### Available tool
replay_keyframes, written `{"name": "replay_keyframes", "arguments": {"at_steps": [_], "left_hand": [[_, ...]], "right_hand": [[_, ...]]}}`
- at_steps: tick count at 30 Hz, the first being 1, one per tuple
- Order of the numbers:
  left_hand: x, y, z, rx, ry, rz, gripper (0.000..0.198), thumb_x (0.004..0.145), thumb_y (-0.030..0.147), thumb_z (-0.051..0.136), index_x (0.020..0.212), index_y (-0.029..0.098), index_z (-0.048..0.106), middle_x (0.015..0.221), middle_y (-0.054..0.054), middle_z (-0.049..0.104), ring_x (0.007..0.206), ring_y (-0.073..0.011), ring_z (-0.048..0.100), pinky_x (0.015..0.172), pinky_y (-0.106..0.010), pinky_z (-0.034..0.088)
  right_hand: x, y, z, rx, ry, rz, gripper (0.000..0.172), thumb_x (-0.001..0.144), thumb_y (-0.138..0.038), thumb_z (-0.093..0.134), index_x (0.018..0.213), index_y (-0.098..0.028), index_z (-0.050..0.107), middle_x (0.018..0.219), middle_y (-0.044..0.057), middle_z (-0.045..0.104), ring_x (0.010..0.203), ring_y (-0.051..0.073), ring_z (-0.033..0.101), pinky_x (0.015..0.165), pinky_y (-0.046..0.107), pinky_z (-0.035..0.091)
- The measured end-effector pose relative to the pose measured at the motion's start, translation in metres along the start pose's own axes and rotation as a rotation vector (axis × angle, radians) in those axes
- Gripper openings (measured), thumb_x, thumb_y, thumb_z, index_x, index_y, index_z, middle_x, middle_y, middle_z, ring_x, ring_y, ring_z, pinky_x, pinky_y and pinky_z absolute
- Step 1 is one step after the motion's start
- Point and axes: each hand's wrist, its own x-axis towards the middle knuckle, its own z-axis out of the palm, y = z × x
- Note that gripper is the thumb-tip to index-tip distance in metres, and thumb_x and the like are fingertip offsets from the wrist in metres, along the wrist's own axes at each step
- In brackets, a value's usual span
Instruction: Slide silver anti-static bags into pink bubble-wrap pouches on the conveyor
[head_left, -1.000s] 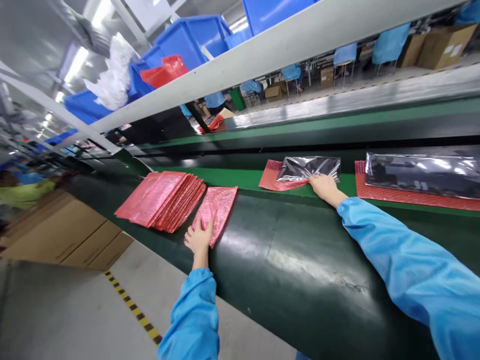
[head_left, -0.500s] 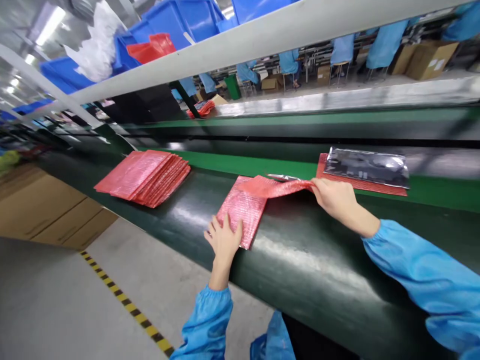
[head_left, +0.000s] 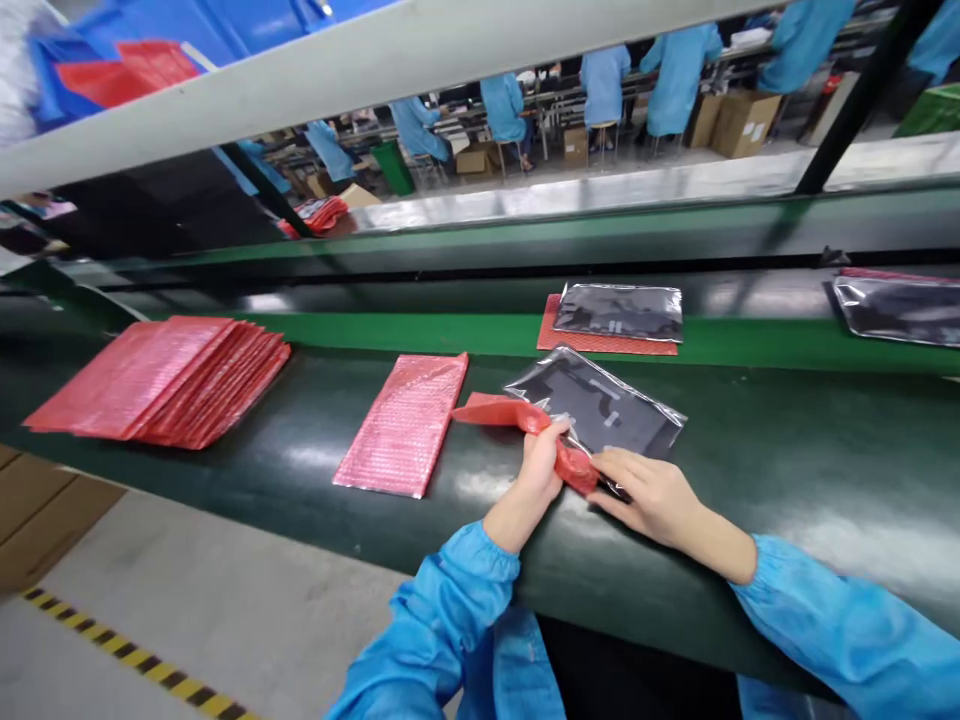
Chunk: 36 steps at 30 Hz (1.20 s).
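Observation:
My left hand (head_left: 541, 465) is closed around a red bubble bag (head_left: 517, 412), which is bent and crumpled between my hands. The fingers of my right hand (head_left: 649, 490) pinch the near end of this bag, beside a strip of dark, shiny plastic. Just behind both hands lies a flat black panel in clear plastic (head_left: 600, 400), partly covered by the bag and my fingers. To the left, another red bubble bag (head_left: 405, 425) rests flat on the dark green belt (head_left: 315, 480).
A fanned stack of red bubble bags (head_left: 172, 380) lies at the left. On the green ledge behind, a wrapped black panel (head_left: 619, 312) sits on a red bag, with another wrapped panel (head_left: 900, 308) farther right. A white beam (head_left: 300, 85) crosses above; people in blue sit beyond.
The lifted red bag has come off the flat one and moved right. My left hand has left the flat bag and now grips the lifted one. The view has shifted right, showing another black panel.

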Motion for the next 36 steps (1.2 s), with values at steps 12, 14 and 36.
{"name": "replay_keyframes", "arguments": {"at_steps": [12, 14, 36], "left_hand": [[0.006, -0.001, 0.017, -0.001, -0.254, -0.103, 0.053, 0.054, 0.028, 0.095, 0.096, 0.018, 0.065, 0.085, -0.002, 0.073, 0.076, -0.0195, 0.071, 0.078, -0.033, 0.057], [0.019, 0.004, 0.009, 0.011, -0.261, -0.052, 0.052, 0.058, 0.037, 0.094, 0.097, 0.017, 0.066, 0.088, -0.003, 0.074, 0.079, -0.0198, 0.071, 0.081, -0.033, 0.057], [0.069, -0.003, 0.053, 1.530, -0.760, 0.927, 0.032, 0.102, 0.024, 0.049, 0.127, 0.021, 0.068, 0.135, -0.015, 0.068, 0.128, -0.0287, 0.059, 0.105, -0.044, 0.043]], "right_hand": [[-0.014, 0.048, -0.041, 0.935, 0.503, 1.342, 0.055, 0.063, -0.057, 0.090, 0.101, -0.023, 0.069, 0.096, 0.005, 0.076, 0.083, 0.025, 0.074, 0.068, 0.033, 0.063], [-0.009, 0.048, -0.047, 0.926, 0.587, 1.382, 0.055, 0.057, -0.047, 0.093, 0.100, -0.023, 0.069, 0.095, 0.003, 0.076, 0.082, 0.025, 0.074, 0.072, 0.034, 0.064], [-0.034, 0.088, -0.098, 0.865, 0.840, 1.511, 0.039, 0.089, -0.062, 0.069, 0.096, -0.023, 0.070, 0.091, 0.007, 0.073, 0.066, 0.021, 0.069, 0.053, 0.029, 0.059]]}}
